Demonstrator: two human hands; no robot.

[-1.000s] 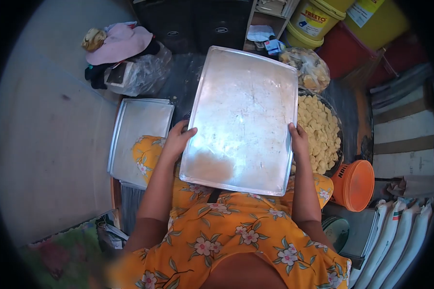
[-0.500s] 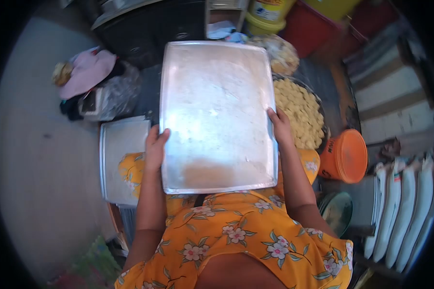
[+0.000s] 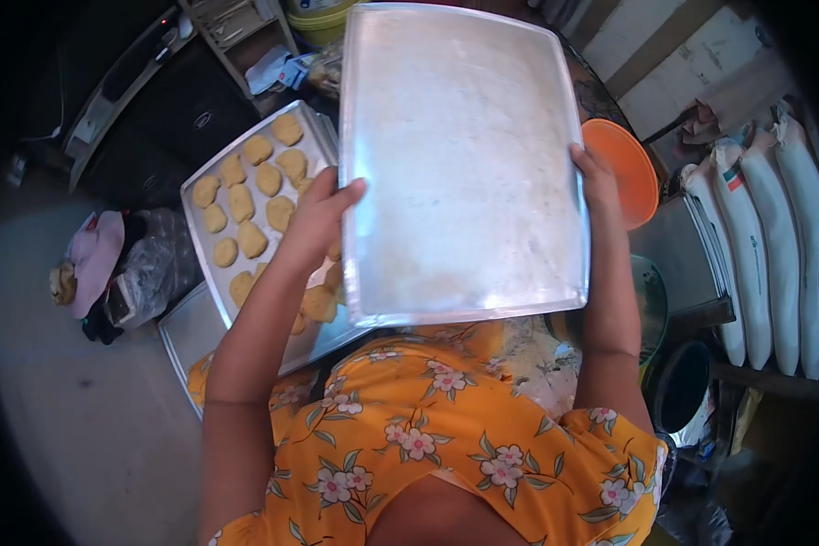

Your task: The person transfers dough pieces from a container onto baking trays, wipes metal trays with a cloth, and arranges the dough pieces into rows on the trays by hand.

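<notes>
A large silver metal tray [image 3: 464, 173], bare on its upper face, is held up over my lap. My left hand [image 3: 323, 214] grips its left edge with the thumb on the rim. On the right edge my right hand [image 3: 596, 177] is closed, thumb on top. Behind my left hand lies another tray [image 3: 211, 264] with several pale dough pieces [image 3: 240, 202] in rows, partly hidden by my forearm and the held tray. Beneath it, part of a further metal tray [image 3: 180, 328] shows.
An orange bucket [image 3: 630, 173] stands right of the held tray. Farther right are several white sacks [image 3: 746, 246]. A pink hat [image 3: 96, 264] and a plastic bag [image 3: 155, 264] lie at the left, and a dark cabinet [image 3: 182, 127] stands behind them.
The view has turned right, and the held tray has moved with my hands. The tray of dough pieces now shows; the round heap of dough is no longer visible.
</notes>
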